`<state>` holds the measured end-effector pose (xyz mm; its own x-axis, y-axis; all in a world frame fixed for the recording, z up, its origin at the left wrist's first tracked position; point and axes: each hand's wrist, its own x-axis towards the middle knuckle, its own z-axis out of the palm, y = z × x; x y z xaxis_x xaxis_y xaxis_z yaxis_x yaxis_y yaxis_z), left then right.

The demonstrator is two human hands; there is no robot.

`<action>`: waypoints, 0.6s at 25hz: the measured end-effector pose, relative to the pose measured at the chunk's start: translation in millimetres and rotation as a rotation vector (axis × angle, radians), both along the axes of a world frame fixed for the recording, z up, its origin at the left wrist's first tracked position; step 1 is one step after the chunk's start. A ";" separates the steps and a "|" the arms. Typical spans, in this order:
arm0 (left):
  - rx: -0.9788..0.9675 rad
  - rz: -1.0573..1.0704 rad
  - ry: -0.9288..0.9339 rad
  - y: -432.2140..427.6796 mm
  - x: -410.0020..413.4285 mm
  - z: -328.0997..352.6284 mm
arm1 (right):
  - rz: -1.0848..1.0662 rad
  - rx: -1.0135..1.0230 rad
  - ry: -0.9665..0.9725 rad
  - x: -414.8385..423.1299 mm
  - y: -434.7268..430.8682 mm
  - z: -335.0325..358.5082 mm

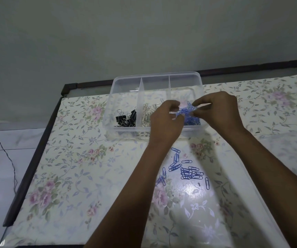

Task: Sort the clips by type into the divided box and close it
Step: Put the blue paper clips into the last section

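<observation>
Nearest up: floral-covered desk [72, 176], with a scatter of loose blue paper clips [189, 172] lying flat just near of the box, between the two forearms, partly overlapping in a little heap. A bit farther in, left hand [165, 120] and right hand [219, 111] both up over the right compartment, fingers of each curled in and pinching a tangled bunch of blue clips [185, 110] from either side. Held right above the pile of blue clips [193, 121] already in that compartment; can't tell if touching it. Then the clear divided box [155, 75] itself, open on top, toward the far edge of the desk: black binder clips [127, 118] in the left compartment, silver paper clips [146, 113] in the middle one. Plain pale wall [144, 33] beyond, thin dark cable [6, 151] off to the left.
</observation>
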<state>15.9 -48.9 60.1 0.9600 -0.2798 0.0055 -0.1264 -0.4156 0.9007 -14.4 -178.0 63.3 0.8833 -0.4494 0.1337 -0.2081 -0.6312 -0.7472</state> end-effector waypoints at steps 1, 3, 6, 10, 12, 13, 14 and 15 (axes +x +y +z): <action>-0.021 0.010 -0.026 11.2 -9.2 0.0 | 0.017 0.000 0.001 -9.7 2.9 3.1; 0.013 0.028 -0.115 37.3 -32.2 -7.7 | 0.053 0.011 0.140 -37.5 10.9 2.4; 0.319 -0.042 0.019 71.2 -63.8 -28.5 | 0.150 -0.036 0.735 -71.3 30.7 -19.6; 0.798 -0.162 0.297 78.4 -74.7 -54.5 | 0.170 -0.054 0.809 -68.3 57.2 -57.0; 0.746 -0.145 0.192 73.8 -72.9 -61.4 | 0.192 0.003 0.587 -57.2 61.7 -71.5; 0.721 -0.155 0.133 72.3 -70.8 -65.9 | 0.211 0.046 0.490 -50.9 63.6 -76.9; 0.689 -0.169 0.070 71.2 -67.0 -70.8 | 0.226 0.087 0.408 -45.2 65.6 -78.9; 0.637 -0.179 0.033 69.3 -61.0 -74.6 | 0.236 0.125 0.332 -40.6 66.2 -79.5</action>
<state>-45.1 20.4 -14.5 0.8950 -0.3740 -0.2431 -0.2195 -0.8437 0.4899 -54.9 -111.8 -16.2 0.9498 -0.2241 -0.2185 -0.3111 -0.5992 -0.7377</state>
